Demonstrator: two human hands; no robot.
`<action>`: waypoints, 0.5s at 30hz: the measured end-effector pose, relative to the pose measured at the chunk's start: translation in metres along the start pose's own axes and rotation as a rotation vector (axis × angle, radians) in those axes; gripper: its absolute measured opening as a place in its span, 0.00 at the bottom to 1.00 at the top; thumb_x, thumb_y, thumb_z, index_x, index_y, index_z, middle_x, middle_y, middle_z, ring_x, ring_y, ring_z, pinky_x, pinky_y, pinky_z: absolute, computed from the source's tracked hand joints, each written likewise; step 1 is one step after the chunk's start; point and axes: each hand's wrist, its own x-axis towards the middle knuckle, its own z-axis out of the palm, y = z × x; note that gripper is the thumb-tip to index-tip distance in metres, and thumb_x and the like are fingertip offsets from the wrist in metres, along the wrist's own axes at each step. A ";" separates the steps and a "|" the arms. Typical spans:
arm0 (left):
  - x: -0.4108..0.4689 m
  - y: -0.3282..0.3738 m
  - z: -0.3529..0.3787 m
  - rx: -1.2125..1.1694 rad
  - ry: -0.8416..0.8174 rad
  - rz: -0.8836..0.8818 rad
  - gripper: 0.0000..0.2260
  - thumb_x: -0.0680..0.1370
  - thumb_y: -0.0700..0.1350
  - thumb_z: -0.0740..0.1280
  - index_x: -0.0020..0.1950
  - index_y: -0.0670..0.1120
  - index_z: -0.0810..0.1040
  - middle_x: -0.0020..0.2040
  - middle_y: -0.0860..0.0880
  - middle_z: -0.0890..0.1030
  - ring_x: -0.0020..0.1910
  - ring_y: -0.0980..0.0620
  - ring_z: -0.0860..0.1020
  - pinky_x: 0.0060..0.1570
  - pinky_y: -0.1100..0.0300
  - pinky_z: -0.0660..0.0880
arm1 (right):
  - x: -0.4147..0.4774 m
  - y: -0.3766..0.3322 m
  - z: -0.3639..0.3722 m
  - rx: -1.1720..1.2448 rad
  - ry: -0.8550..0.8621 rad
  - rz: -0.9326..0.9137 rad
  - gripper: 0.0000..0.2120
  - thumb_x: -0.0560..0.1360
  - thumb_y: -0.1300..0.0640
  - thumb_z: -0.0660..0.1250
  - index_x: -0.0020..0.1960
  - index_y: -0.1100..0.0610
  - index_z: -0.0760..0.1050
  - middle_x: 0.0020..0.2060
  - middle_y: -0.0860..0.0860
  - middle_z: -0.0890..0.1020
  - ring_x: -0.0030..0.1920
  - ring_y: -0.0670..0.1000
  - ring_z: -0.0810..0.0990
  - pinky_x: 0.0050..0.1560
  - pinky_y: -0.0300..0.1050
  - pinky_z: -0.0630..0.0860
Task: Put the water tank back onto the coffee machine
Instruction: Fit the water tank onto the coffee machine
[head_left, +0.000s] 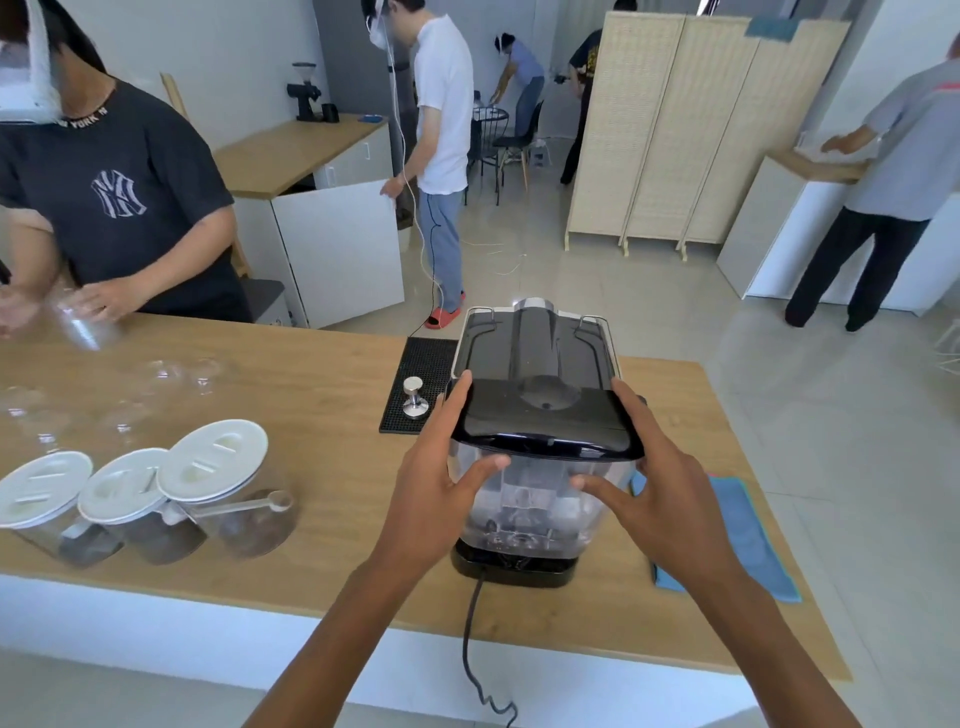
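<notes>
Clear plastic water tank (524, 499), boxy with rounded corners and capped by a glossy black lid (545, 421), seated on the back of the black coffee machine (535, 343) on the pale wood desk (311, 395). Left hand (441, 467) at 9 o'clock, right hand (660, 483) at 3 o'clock, fingers clamped on the tank's sides, thumbs pressed to its transparent near wall. Steel tamper (414, 397) on ribbed black mat (415, 379) at 10 o'clock; blue cloth (748, 535) at 3.

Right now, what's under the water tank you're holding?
Under the clear water tank sits the coffee machine's black base, its power cord trailing off the counter edge. Both hands, left and right, grip the tank. Whether it is fully seated is hidden.
</notes>
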 end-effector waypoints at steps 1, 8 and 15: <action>0.002 -0.001 -0.001 -0.010 -0.004 0.002 0.36 0.76 0.54 0.72 0.79 0.65 0.56 0.79 0.56 0.66 0.79 0.54 0.63 0.76 0.44 0.63 | 0.001 -0.001 0.001 -0.005 -0.001 0.006 0.47 0.65 0.31 0.68 0.79 0.34 0.50 0.72 0.42 0.74 0.63 0.52 0.79 0.51 0.44 0.76; 0.006 -0.007 -0.003 -0.003 -0.023 -0.002 0.36 0.75 0.57 0.69 0.80 0.62 0.58 0.80 0.60 0.62 0.80 0.57 0.56 0.78 0.45 0.60 | 0.002 -0.002 0.009 -0.046 -0.020 0.052 0.46 0.67 0.34 0.71 0.79 0.34 0.50 0.73 0.42 0.73 0.57 0.50 0.79 0.45 0.38 0.72; 0.003 -0.014 -0.001 0.001 -0.019 0.008 0.34 0.77 0.54 0.71 0.79 0.63 0.58 0.80 0.61 0.62 0.81 0.57 0.56 0.77 0.43 0.60 | 0.002 0.004 0.013 -0.034 -0.029 0.059 0.46 0.66 0.33 0.69 0.79 0.35 0.52 0.76 0.40 0.67 0.69 0.49 0.74 0.53 0.42 0.75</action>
